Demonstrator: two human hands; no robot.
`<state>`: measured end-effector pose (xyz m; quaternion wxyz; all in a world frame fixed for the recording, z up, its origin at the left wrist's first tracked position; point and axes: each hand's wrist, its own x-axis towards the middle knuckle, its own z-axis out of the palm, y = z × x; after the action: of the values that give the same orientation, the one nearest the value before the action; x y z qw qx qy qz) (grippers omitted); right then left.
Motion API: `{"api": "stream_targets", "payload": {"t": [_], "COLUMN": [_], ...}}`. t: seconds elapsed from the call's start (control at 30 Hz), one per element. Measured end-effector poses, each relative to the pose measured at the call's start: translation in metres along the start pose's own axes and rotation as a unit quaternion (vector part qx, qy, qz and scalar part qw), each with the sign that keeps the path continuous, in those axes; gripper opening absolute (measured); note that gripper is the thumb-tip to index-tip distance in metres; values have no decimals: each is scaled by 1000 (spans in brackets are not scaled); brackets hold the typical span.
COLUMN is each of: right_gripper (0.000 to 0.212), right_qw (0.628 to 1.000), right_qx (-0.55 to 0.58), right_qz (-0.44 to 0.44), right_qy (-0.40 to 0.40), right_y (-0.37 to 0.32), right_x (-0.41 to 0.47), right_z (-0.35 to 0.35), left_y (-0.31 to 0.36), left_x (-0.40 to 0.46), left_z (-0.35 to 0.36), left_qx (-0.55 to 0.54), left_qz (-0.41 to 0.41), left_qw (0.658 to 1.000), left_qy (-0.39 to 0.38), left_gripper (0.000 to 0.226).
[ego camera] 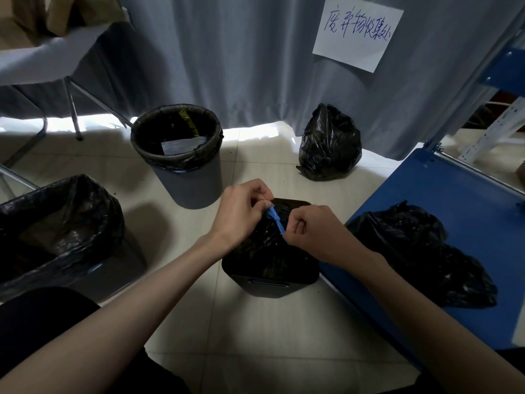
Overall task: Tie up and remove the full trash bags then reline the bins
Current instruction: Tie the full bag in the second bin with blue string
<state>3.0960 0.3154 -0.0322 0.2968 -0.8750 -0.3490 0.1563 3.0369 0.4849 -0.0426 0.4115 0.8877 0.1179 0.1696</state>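
Two bare arms reach out from the bottom edge toward a small black bin (270,282) that stands on the pale tiled floor (255,336). Inside this small black bin sits a full black bag (264,245), its top bunched up and poking above the rim. A thin blue drawstring (277,220) comes out of the bunched top. The left hand (241,211) is right over the far side of the small black bin, and its fingertips pinch the upper end of the string. The right hand (315,231) is over the right side of the bin, fingers curled tight, and it pinches the lower end. The string is stretched between the two hands.

Behind the small black bin and a bit to the left stands a round grey bin (187,177) with a black liner folded over its rim and some paper inside. Far to the left of the small black bin is a big lined bin (56,228), open at the top. Behind and to the right, near the grey curtain (227,58), sits a tied black bag (329,146) on the floor. Just right of the small black bin lies a blue board (454,194), with a loose black bag (420,251) on it. A paper sign (358,32) with handwriting hangs on the curtain.
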Motion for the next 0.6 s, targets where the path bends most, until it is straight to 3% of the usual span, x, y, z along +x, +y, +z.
{"api": "stream_targets", "payload": {"t": [0.17, 0.4, 0.5, 0.6], "right_gripper": [13, 1, 1, 4], "right_qw": [1000, 994, 986, 987], "right_qx": [0, 72, 154, 159], "right_qz": [-26, 34, 49, 38], "right_qy": [-16, 74, 44, -11], "right_y": [-2, 2, -1, -3], "right_x": [-1, -3, -4, -6], "right_z": [0, -5, -5, -4], "left_y": [-7, -12, -12, -13], "left_x": [1, 8, 9, 9], "left_z": [8, 1, 0, 1], "left_qx": [15, -28, -49, -34], "left_qz": [14, -32, -35, -16], "left_qw": [1000, 999, 998, 999], "left_qy": [1, 7, 14, 20], "left_gripper": [12, 12, 15, 17]}}
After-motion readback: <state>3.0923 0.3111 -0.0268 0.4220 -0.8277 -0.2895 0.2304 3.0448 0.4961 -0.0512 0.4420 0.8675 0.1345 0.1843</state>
